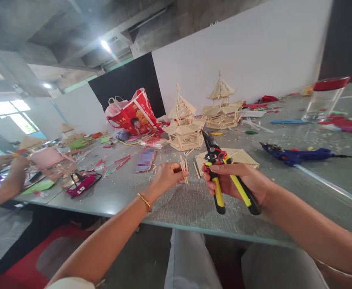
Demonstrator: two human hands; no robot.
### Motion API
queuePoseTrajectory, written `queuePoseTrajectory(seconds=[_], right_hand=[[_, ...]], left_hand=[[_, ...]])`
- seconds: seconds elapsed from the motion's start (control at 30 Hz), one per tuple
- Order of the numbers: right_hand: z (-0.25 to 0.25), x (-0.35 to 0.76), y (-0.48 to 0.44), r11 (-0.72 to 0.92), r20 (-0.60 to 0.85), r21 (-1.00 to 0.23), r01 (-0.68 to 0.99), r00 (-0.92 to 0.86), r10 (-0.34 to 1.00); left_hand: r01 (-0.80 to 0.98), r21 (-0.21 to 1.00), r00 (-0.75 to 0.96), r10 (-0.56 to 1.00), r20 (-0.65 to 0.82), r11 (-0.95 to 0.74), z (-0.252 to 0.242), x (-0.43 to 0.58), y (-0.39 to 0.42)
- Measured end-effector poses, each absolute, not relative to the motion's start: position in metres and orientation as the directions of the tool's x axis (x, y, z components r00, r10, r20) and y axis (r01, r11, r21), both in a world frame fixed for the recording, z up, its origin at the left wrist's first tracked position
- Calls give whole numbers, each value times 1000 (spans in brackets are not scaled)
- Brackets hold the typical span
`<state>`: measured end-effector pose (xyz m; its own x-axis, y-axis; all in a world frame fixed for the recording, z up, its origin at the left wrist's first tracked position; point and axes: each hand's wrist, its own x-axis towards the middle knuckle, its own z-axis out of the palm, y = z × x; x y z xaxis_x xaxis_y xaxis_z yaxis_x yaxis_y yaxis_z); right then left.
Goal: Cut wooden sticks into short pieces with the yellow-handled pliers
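My left hand (170, 176) pinches thin wooden sticks (184, 165) just above the table, near its front edge. In my right hand (234, 180) is a pair of pruning shears (219, 176) with yellow and black handles, the dark blades pointing up and away. Behind the shears lies a flat panel of wooden sticks (245, 157), with a few loose sticks (196, 170) by its left side. Farther back stand two pagoda models made of sticks, a nearer one (184, 134) and a farther one (222, 114).
A blue glue gun (296, 155) with a clear glue stick lies at right, a red-lidded jar (324, 100) behind it. Left of centre are a phone (145, 160), a red bag (136, 114) and a magenta purse (82, 184). Another person's hands (15, 170) work at far left.
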<state>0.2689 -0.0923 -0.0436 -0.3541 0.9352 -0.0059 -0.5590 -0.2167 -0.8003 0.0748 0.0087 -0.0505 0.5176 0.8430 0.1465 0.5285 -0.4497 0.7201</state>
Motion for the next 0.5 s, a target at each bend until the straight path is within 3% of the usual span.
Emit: queuePoseTrajectory(seconds=[0.5], right_hand=[[-44,272,-94,-208,-8,-800,-563,-336,942]], left_hand=[[572,606,509,819,266,-553,-53,77,-8]])
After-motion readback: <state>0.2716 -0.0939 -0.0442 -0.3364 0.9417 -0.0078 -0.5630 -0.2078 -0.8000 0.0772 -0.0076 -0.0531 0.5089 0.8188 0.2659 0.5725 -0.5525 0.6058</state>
